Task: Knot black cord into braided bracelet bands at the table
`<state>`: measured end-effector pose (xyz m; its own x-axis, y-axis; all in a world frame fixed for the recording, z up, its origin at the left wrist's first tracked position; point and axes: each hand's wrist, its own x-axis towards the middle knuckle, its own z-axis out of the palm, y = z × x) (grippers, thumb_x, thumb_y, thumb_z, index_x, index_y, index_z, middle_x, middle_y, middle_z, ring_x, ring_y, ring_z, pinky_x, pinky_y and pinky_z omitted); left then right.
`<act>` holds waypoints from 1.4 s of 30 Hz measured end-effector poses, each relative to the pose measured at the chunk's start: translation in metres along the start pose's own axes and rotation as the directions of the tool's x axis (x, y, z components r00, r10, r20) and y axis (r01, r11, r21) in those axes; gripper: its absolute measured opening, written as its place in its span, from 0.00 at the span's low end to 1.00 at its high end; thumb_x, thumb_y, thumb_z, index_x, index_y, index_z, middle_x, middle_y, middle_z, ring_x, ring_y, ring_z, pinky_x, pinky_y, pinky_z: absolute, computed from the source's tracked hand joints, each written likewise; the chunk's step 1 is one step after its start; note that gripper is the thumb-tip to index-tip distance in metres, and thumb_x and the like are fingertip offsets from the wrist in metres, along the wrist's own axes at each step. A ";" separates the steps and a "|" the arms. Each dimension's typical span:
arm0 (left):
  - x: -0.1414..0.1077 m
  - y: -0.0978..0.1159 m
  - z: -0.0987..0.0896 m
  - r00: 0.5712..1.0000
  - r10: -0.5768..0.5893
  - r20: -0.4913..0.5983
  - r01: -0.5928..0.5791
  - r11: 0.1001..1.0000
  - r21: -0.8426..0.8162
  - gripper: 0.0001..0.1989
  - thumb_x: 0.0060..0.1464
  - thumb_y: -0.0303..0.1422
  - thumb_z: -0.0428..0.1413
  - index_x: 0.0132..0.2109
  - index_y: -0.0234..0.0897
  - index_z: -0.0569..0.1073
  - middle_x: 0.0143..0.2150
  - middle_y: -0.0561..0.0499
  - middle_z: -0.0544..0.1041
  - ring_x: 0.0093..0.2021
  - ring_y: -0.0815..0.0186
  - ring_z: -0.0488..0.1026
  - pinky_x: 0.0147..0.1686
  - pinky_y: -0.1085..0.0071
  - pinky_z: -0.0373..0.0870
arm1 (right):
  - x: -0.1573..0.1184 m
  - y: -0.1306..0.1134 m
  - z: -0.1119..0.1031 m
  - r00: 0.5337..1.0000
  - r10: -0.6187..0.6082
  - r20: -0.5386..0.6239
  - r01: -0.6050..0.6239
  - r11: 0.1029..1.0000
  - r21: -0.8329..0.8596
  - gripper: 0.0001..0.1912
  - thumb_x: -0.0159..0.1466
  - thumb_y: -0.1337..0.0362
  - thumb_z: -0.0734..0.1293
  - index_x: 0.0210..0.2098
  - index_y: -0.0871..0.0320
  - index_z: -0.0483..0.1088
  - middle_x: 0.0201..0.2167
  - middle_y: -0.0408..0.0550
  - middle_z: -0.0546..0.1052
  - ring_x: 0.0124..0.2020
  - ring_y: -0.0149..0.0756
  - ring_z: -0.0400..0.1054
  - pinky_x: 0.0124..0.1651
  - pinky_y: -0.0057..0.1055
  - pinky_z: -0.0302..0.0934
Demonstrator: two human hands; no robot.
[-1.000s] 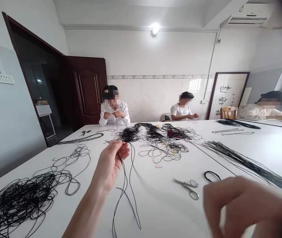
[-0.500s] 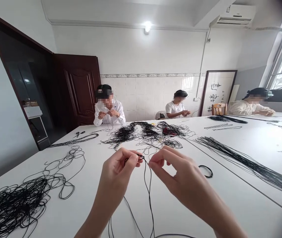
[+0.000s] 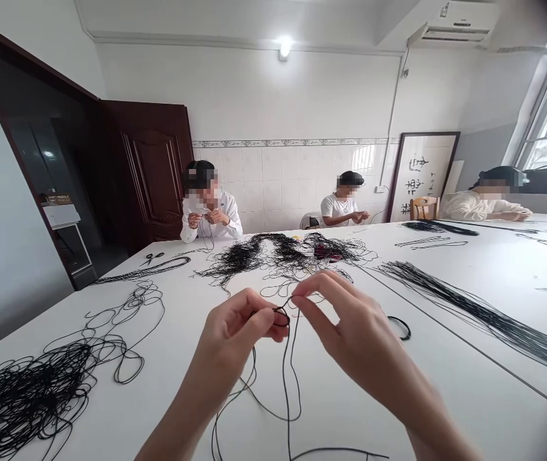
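Observation:
Between thumb and fingers, my left hand [image 3: 242, 330] pinches a looped part of a thin black cord [image 3: 287, 378]. Small loops of it show at the fingertips; the rest of the grip is hidden by the thumb. My right hand [image 3: 343, 320], a little higher and to the right, pinches a strand of the same cord between thumb and forefinger. That strand runs taut over the short gap between the hands. Below, the cord's long ends hang down to the white table [image 3: 350, 410]. A small black cord ring [image 3: 401, 328] lies beyond my right wrist.
A tangled cord heap [image 3: 28, 390] lies at left, more tangles [image 3: 283, 253] at the table's middle, and a straight cord bundle [image 3: 485, 307] at right. Black scissors [image 3: 152, 258] lie at the far left. Three people sit across the table, hands raised or resting on it.
My right hand has taken hold of a strand and drawn it slightly up from the left fingertips. My left hand has shifted slightly right, and the hanging cord ends have spread into a wider loop.

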<state>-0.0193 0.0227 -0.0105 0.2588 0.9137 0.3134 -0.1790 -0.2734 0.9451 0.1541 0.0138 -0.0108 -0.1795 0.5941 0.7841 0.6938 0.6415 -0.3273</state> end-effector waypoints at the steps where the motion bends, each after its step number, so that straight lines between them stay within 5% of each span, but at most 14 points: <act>1: 0.000 0.001 0.000 0.999 -0.026 0.035 0.029 0.997 -0.069 0.09 0.56 0.32 0.58 0.29 0.35 0.74 0.29 0.53 0.75 0.31 0.71 0.72 0.34 0.78 0.71 | 0.001 0.001 0.001 1.000 -0.016 0.003 0.016 1.000 0.008 0.04 0.68 0.67 0.62 0.35 0.55 0.64 0.32 0.39 0.72 0.34 0.30 0.66 0.39 0.29 0.60; 5: 0.000 0.004 0.001 0.993 -0.110 0.047 0.119 0.945 -0.306 0.07 0.54 0.29 0.59 0.28 0.34 0.74 0.28 0.52 0.75 0.29 0.73 0.72 0.32 0.81 0.72 | 0.003 0.000 0.003 0.994 -0.003 0.113 -0.007 0.996 0.091 0.05 0.67 0.67 0.63 0.34 0.53 0.67 0.31 0.37 0.73 0.34 0.28 0.67 0.37 0.25 0.61; 10: 0.001 0.005 0.003 0.985 -0.126 -0.115 0.064 0.898 -0.435 0.05 0.53 0.28 0.60 0.29 0.36 0.75 0.30 0.53 0.76 0.32 0.73 0.74 0.36 0.80 0.74 | -0.006 -0.011 -0.004 0.992 0.082 -0.094 -0.073 0.993 0.094 0.07 0.68 0.63 0.62 0.32 0.54 0.66 0.30 0.38 0.72 0.32 0.27 0.66 0.32 0.22 0.61; 16: -0.003 0.003 0.009 0.988 -0.086 -0.125 0.034 0.929 -0.369 0.06 0.54 0.32 0.61 0.29 0.37 0.75 0.32 0.53 0.74 0.34 0.73 0.71 0.35 0.82 0.71 | -0.012 -0.022 0.010 0.997 0.045 -0.068 -0.041 0.997 0.059 0.05 0.64 0.65 0.67 0.31 0.55 0.66 0.29 0.37 0.74 0.28 0.26 0.68 0.33 0.23 0.62; 23: -0.003 0.000 0.007 0.979 -0.079 -0.187 0.034 0.972 -0.233 0.07 0.55 0.37 0.60 0.32 0.40 0.73 0.25 0.57 0.66 0.27 0.75 0.61 0.30 0.81 0.64 | -0.009 -0.022 0.016 0.972 0.016 -0.235 -0.007 0.999 0.041 0.05 0.62 0.71 0.65 0.36 0.56 0.69 0.29 0.38 0.76 0.30 0.26 0.71 0.33 0.22 0.63; 30: -0.003 -0.002 0.008 0.976 0.045 -0.212 -0.043 0.999 0.014 0.08 0.56 0.39 0.60 0.33 0.41 0.74 0.29 0.56 0.72 0.32 0.72 0.67 0.33 0.78 0.65 | -0.012 -0.025 0.019 0.962 -0.123 -0.243 0.133 0.991 0.023 0.05 0.64 0.73 0.64 0.33 0.59 0.68 0.29 0.43 0.74 0.30 0.30 0.67 0.37 0.29 0.63; 38: -0.001 -0.002 0.007 0.980 -0.077 -0.183 0.042 0.981 -0.189 0.09 0.51 0.39 0.64 0.33 0.40 0.75 0.29 0.56 0.74 0.33 0.72 0.70 0.36 0.79 0.67 | -0.016 -0.024 0.030 0.909 -0.366 -0.199 0.333 0.925 -0.181 0.10 0.62 0.80 0.63 0.39 0.63 0.71 0.31 0.50 0.74 0.30 0.33 0.62 0.34 0.34 0.56; 42: 0.000 0.000 0.005 0.978 -0.092 -0.186 0.042 0.965 -0.258 0.07 0.52 0.37 0.63 0.33 0.39 0.75 0.26 0.56 0.73 0.28 0.75 0.67 0.32 0.81 0.66 | -0.009 -0.018 0.022 0.917 -0.349 -0.191 0.356 0.934 0.001 0.06 0.64 0.75 0.64 0.38 0.61 0.70 0.31 0.47 0.75 0.31 0.32 0.64 0.35 0.33 0.60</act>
<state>-0.0146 0.0210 -0.0098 0.0934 0.9749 0.2020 -0.4070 -0.1478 0.9014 0.1279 0.0071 -0.0232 -0.2741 0.2285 0.9342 0.5835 0.8116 -0.0273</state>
